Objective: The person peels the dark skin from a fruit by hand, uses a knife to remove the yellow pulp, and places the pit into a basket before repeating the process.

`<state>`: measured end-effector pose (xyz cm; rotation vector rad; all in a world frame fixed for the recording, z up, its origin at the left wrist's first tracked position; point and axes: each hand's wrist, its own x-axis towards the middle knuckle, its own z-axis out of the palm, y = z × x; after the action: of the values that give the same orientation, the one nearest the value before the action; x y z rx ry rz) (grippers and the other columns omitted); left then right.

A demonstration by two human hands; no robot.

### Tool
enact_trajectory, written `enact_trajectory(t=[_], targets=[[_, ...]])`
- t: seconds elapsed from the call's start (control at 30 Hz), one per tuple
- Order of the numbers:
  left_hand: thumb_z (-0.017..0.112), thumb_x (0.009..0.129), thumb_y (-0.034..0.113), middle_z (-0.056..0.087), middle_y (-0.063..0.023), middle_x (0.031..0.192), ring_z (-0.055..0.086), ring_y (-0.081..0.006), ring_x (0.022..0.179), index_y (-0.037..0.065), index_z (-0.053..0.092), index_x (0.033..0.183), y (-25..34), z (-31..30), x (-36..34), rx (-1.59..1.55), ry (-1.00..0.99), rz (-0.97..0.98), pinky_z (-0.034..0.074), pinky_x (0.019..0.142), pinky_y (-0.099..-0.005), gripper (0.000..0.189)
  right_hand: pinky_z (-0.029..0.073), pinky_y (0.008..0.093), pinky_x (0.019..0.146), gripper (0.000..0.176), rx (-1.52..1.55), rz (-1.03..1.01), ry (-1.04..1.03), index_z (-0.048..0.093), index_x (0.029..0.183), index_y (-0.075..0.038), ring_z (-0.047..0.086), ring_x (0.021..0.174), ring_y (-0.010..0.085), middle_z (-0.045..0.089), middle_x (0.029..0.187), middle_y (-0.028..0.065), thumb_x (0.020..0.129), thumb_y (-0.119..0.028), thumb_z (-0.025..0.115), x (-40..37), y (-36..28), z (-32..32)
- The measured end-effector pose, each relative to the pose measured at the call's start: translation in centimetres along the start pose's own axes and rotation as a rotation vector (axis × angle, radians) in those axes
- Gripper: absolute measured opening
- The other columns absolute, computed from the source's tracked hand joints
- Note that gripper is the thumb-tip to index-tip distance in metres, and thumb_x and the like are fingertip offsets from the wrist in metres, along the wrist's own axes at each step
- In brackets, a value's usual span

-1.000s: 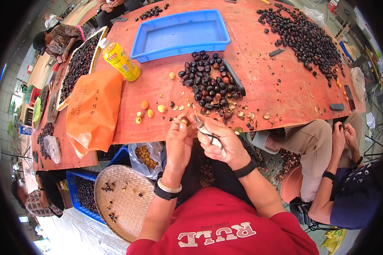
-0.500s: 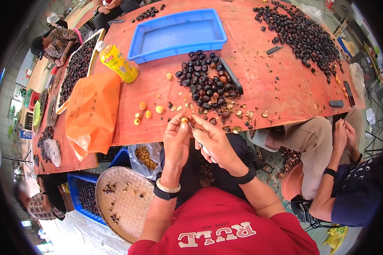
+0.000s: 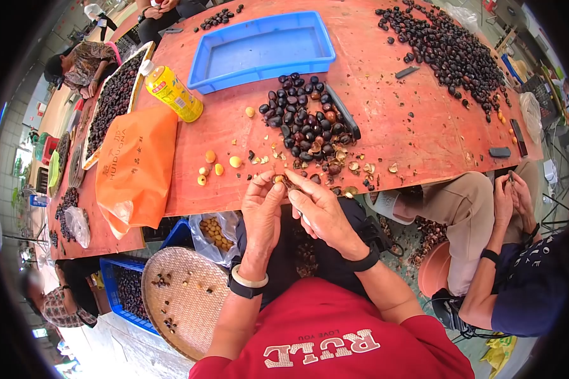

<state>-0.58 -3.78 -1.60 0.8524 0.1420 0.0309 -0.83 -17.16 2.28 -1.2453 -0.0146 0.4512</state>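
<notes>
My left hand is closed, pinching a partly peeled nut with a yellow kernel between thumb and fingertips. Meeting it from the right, my right hand wraps round a small knife; only a bit of its pale handle shows below the fingers. The blade end is mostly hidden at the nut. Just beyond my hands lies a heap of dark brown nuts against a black tray edge. Shell scraps litter the table edge, and several peeled yellow kernels lie to the left.
A blue tray stands on the red table, beside a yellow bottle and an orange bag. A larger nut heap is at far right. Below left are a woven basket and bagged kernels. A co-worker sits at right.
The nut has turned slightly in my left fingertips, and my right fingers have shifted a little around it. The view has moved slightly; the things on the table look unchanged.
</notes>
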Motion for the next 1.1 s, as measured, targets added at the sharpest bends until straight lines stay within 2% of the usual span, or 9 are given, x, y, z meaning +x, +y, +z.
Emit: enact_trajectory(t=[0.2,0.3,0.47,0.6,0.7,0.77,0.8,0.87,1.1], targets=[[0.059,0.086,0.000,0.058,-0.0046,0.098,0.056,-0.0100,0.089,0.001,0.054,0.107,-0.6,0.6,-0.3,0.131,0.086,0.138,0.047,0.079,-0.0233,0.022,0.033,0.0158,0.041,0.039,-0.004,-0.153,0.074,0.047,0.130,-0.003,0.041,0.051,0.0012,0.049,0.069,-0.0022,0.093,-0.016,0.049,0.4,1.2,1.2],[0.059,0.087,0.005,0.059,-0.0041,0.097,0.057,-0.0089,0.084,0.002,0.053,0.107,-0.9,0.4,-0.2,0.168,0.126,0.194,0.049,0.071,-0.0216,0.021,0.030,0.0167,0.033,0.040,0.108,-0.050,0.036,0.044,0.132,-0.005,0.039,0.040,0.0020,0.049,0.066,-0.0002,0.094,-0.016,0.047,0.7,1.2,1.2],[0.058,0.088,0.005,0.059,-0.0036,0.090,0.052,-0.0056,0.059,0.002,0.054,0.104,-0.7,0.8,0.1,0.176,0.184,0.199,0.043,0.050,-0.0173,0.017,0.030,0.0187,0.030,0.041,0.310,0.043,0.040,0.044,0.132,-0.002,0.039,0.038,0.0036,0.050,0.066,0.0000,0.094,-0.017,0.048,1.3,1.2,1.6],[0.058,0.088,0.005,0.059,-0.0034,0.087,0.047,-0.0047,0.050,0.001,0.054,0.104,-1.1,0.3,0.5,0.199,0.201,0.238,0.039,0.043,-0.0170,0.017,0.030,0.0194,0.029,0.043,0.478,0.079,0.019,0.040,0.134,-0.004,0.039,0.036,0.0054,0.050,0.065,0.0018,0.094,-0.019,0.048,1.6,1.2,1.7],[0.057,0.089,0.007,0.061,-0.0049,0.091,0.056,-0.0074,0.062,0.001,0.054,0.106,-0.7,0.4,0.5,0.137,0.164,0.216,0.045,0.053,-0.0176,0.018,0.030,0.0202,0.029,0.044,0.551,0.112,-0.032,0.038,0.135,-0.005,0.040,0.036,0.0066,0.050,0.065,0.0023,0.095,-0.021,0.047,1.4,0.8,1.4],[0.056,0.089,0.007,0.062,-0.0066,0.096,0.061,-0.0122,0.081,0.000,0.054,0.108,-0.2,0.9,0.3,0.000,0.131,0.129,0.050,0.070,-0.0217,0.020,0.031,0.0207,0.029,0.043,0.600,0.120,-0.045,0.038,0.135,-0.006,0.040,0.037,0.0071,0.050,0.066,0.0024,0.095,-0.021,0.046,1.4,0.8,0.8],[0.056,0.089,0.007,0.062,-0.0066,0.096,0.061,-0.0122,0.081,0.000,0.054,0.108,-0.2,0.8,0.3,0.000,0.129,0.132,0.050,0.070,-0.0217,0.020,0.032,0.0212,0.029,0.043,0.652,0.130,-0.056,0.037,0.135,-0.007,0.040,0.037,0.0076,0.050,0.066,0.0025,0.095,-0.021,0.046,1.4,0.7,0.6],[0.055,0.090,0.007,0.061,-0.0083,0.102,0.060,-0.0166,0.096,0.000,0.052,0.112,-0.2,0.5,0.3,-0.034,0.047,0.111,0.048,0.085,-0.0272,0.023,0.032,0.0208,0.029,0.043,0.611,0.131,-0.079,0.037,0.135,-0.007,0.040,0.037,0.0072,0.050,0.066,0.0025,0.095,-0.022,0.046,1.3,0.5,0.3],[0.057,0.089,0.009,0.059,-0.0050,0.104,0.058,-0.0141,0.092,0.002,0.053,0.113,-0.2,0.3,0.1,-0.028,0.041,0.090,0.048,0.084,-0.0280,0.026,0.029,0.0171,0.030,0.048,0.259,0.054,-0.123,0.033,0.139,-0.006,0.038,0.036,0.0035,0.048,0.064,0.0004,0.095,-0.023,0.046,0.2,-0.7,0.4]])
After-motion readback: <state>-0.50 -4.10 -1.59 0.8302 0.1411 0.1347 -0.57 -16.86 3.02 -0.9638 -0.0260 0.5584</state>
